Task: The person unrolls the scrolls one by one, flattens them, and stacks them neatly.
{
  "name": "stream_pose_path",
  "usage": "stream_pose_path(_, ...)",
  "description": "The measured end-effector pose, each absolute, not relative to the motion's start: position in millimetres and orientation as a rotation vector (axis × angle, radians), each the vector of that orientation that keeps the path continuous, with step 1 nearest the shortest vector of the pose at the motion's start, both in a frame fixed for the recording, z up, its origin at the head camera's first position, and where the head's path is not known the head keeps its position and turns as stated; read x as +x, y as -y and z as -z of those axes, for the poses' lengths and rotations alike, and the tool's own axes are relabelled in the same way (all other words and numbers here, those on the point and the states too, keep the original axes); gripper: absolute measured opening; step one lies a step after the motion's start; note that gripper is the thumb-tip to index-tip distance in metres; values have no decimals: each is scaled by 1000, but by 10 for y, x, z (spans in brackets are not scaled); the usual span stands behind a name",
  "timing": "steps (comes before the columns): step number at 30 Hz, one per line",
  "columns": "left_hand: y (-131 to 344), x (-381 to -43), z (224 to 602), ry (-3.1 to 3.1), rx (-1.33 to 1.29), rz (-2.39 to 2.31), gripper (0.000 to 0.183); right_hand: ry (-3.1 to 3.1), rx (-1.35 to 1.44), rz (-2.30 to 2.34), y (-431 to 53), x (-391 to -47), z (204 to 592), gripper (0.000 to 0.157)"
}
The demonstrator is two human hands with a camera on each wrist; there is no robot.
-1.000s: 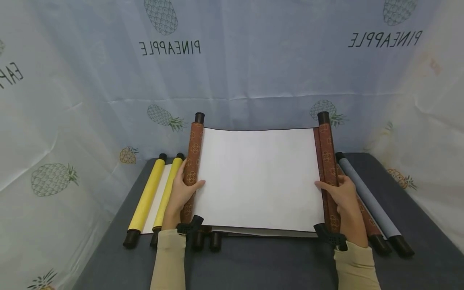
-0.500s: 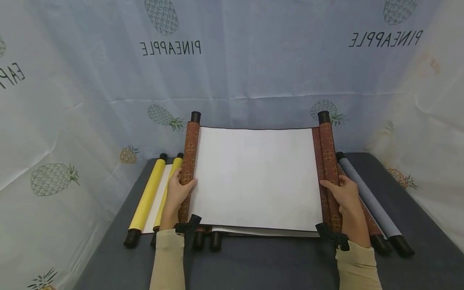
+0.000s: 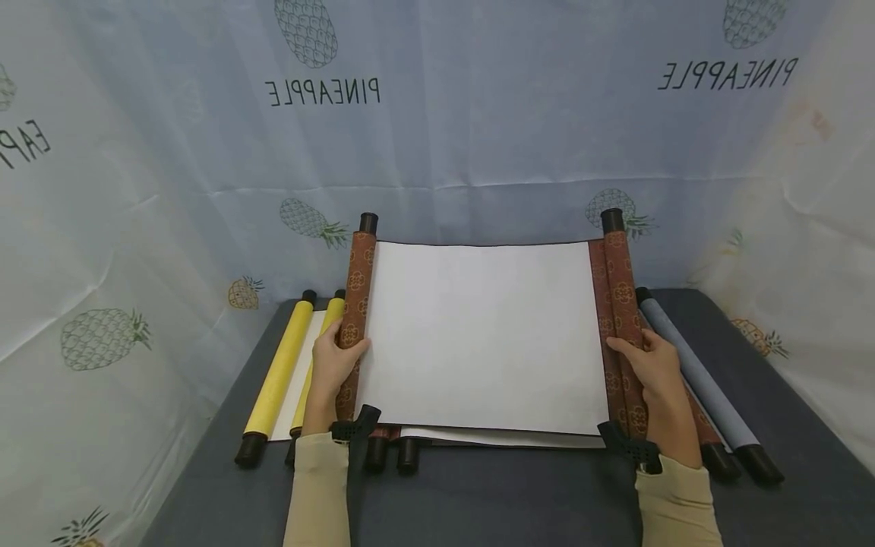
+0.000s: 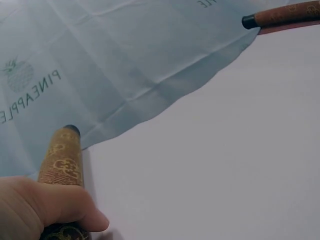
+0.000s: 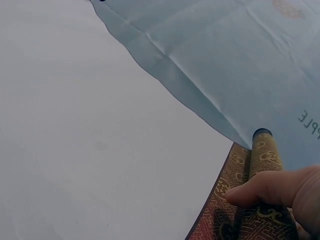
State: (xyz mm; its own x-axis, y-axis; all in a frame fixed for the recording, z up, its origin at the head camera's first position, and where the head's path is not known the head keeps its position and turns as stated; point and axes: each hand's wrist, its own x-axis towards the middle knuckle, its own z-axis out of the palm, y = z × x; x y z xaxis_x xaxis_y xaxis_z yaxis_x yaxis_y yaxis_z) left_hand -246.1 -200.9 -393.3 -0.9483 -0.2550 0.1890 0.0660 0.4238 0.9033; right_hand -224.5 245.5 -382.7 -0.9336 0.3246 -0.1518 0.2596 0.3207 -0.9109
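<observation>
A brown scroll [image 3: 481,334], partly unrolled, is held between two grips. The left hand [image 3: 332,368] grasps the left roller [image 3: 358,285]; the right hand [image 3: 656,372] grasps the right roller [image 3: 620,285], its thumb [image 5: 245,191] crossing toward the brown border [image 3: 598,281]. White paper [image 4: 210,140] spans the space between the grips. Outside the left grip, a yellow scroll [image 3: 280,372] lies on the dark table [image 3: 492,501]; outside the right, a grey one. Beyond both hangs a pineapple-print curtain [image 3: 437,114].
</observation>
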Motion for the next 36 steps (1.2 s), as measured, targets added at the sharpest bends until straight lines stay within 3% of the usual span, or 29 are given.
stream_pose_path(16, 2035, -2477, 3937, 2359, 64, 1553, 69, 2449, -655, -1656, -2430, -2230, 3815, 84)
stream_pose_path(26, 1994, -2455, 3920, 2365, 211, 1524, 64, 2512, -625, -1603, -2415, -2231, 3800, 72)
stream_pose_path(36, 1994, -2465, 3930, 2356, 220, 1589, 80, 2480, -630, -1667, -2457, -2237, 3800, 78)
